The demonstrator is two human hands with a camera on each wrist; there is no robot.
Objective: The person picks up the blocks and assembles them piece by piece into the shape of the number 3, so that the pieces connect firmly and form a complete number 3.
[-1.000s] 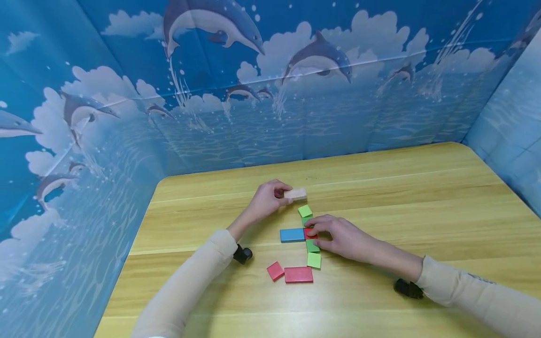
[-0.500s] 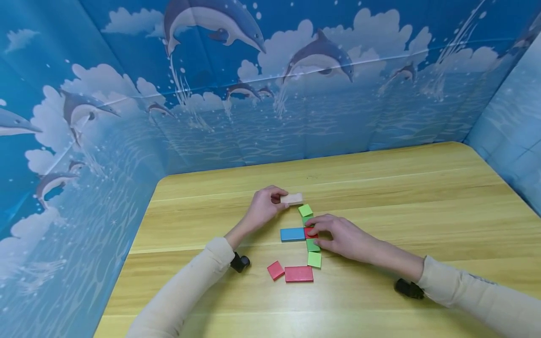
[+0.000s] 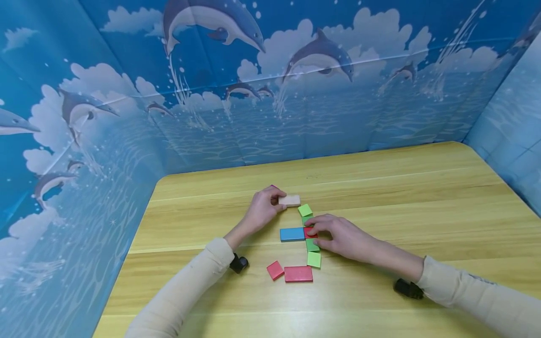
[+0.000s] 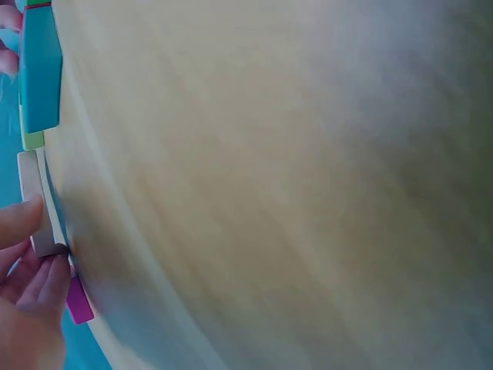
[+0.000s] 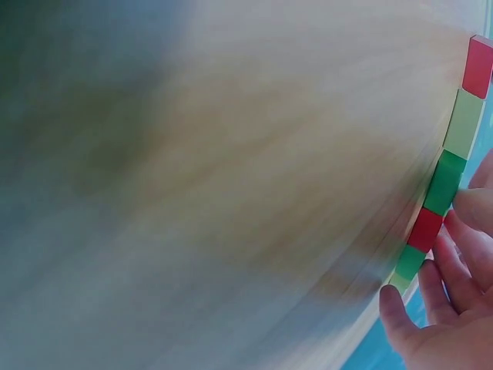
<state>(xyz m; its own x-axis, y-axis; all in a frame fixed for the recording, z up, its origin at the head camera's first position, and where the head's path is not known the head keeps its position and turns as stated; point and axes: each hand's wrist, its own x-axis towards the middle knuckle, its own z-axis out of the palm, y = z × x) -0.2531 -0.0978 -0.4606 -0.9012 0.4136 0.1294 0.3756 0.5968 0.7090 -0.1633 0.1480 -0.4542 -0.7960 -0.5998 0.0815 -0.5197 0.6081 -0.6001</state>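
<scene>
My left hand point(image 3: 263, 209) pinches a pale wooden block point(image 3: 291, 201) between thumb and fingers, just left of the far end of a row of blocks. In the left wrist view a magenta block point(image 4: 79, 301) shows beyond those fingers. The row holds a light green block point(image 3: 305, 210), a mostly covered dark green one point(image 3: 306, 219), a red one point(image 3: 310, 232), another dark green one point(image 3: 312, 245) and another light green one point(image 3: 314, 259). My right hand point(image 3: 340, 237) rests on the row's middle, its fingers loosely extended, thumb at the nearer dark green block.
A blue oblong block point(image 3: 292, 234) juts left from the row's red block. At the near end lie a long red block point(image 3: 298, 274) and a tilted red square block point(image 3: 275, 271). The wooden table point(image 3: 401, 188) meets a dolphin-print curtain point(image 3: 253, 126) at the back.
The left hand has moved slightly left and nearer with the pale wooden block, and a bit of magenta now shows behind it. My right hand and the row have stayed put.
</scene>
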